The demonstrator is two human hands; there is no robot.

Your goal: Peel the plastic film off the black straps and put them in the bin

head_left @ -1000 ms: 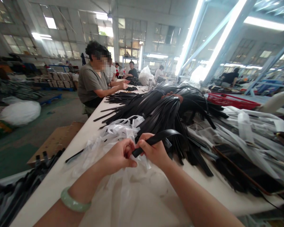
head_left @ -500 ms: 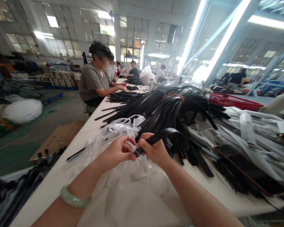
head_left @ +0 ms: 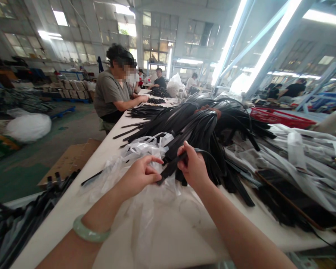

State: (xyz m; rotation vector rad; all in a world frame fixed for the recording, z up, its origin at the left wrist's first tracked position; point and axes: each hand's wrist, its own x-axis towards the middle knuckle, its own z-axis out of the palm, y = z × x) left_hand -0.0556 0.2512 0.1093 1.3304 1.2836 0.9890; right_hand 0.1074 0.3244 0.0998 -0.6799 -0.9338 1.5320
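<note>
We've 1 blk strap (head_left: pixel 171 167) in R hand (head_left: pixel 196 170), fingers closed; L hand (head_left: pixel 138 175) part-open by strap end, grip unclear. Tied bundle (head_left: pixel 197 125) beyond fingers; can't tell qty done.

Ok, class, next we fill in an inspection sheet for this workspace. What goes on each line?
Surface: pale table, partly covered.
Things: right hand grips a black strip; left hand is at its end, grip unclear; tied black bundle behind.
Clutter: crumpled white plastic beside the bundle; dark phone-like slab at right.
Hands: bare; bangle on left forearm.
Cables: thin dark cord near the slab, possibly a cable.
Surroundings: co-worker alongside; cardboard on floor.
</note>
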